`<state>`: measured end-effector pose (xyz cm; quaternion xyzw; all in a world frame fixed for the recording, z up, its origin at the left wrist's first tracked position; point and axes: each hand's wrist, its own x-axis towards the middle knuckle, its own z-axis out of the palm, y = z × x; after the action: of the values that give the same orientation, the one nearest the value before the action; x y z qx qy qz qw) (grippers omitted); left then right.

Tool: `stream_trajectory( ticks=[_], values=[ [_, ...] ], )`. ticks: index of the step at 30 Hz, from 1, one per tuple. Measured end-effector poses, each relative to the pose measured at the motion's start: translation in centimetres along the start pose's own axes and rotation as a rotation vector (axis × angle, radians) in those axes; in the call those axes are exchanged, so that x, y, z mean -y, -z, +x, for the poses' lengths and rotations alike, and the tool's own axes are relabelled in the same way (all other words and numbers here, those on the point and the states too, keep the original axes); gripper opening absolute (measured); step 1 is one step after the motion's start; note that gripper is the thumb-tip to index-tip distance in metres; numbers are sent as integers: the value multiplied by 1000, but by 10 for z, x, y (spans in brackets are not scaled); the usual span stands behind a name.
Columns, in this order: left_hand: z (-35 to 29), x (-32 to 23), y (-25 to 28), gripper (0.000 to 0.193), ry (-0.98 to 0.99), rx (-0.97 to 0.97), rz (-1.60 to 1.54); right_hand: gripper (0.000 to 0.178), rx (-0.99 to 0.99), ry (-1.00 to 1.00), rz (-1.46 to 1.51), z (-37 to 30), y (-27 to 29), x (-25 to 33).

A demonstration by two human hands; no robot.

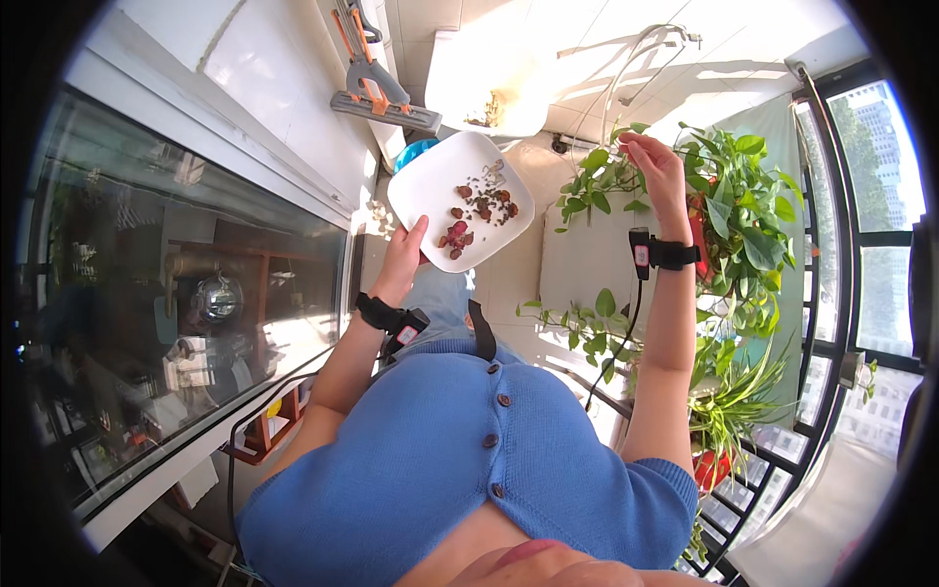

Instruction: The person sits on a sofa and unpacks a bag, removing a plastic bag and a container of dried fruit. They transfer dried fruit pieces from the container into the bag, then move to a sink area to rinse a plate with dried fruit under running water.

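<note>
My left hand (pixel 399 262) grips the near left rim of a square white plate (pixel 419 188), with the thumb on top. On the plate lie small dark crumbs, several brown dried lumps (pixel 483 207) and a reddish-purple dried clump (pixel 456 235). My right hand (pixel 659 176) is raised beside the leafy green potted plant (pixel 719 186), over its left side. Its fingertips are pinched together, and whether anything is between them is too small to make out. Each wrist wears a black strap with a small device.
A grey and orange sponge mop (pixel 377 88) leans at the far left, near a white basin (pixel 460 73). A hose (pixel 626 68) runs along the back wall. Trailing vines (pixel 597 328) and a spiky plant (pixel 738 391) line the railing at right. Glass panels (pixel 196 293) stand at left.
</note>
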<state>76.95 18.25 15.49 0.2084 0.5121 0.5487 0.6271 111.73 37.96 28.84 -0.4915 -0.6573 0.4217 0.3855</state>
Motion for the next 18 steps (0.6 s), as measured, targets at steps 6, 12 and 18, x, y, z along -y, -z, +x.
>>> stream_trajectory(
  ticks=[6, 12, 18],
  values=[
    [165, -15, -43, 46, -1, -90, -25, 31, -63, -80, 113, 220, -46, -51],
    [325, -43, -90, 45, -26, -154, -86, 45, -71, 25, -39, 414, -71, -67],
    [429, -80, -121, 43, -42, -159, -52, 63, -85, 207, -291, 525, -84, -68]
  ],
)
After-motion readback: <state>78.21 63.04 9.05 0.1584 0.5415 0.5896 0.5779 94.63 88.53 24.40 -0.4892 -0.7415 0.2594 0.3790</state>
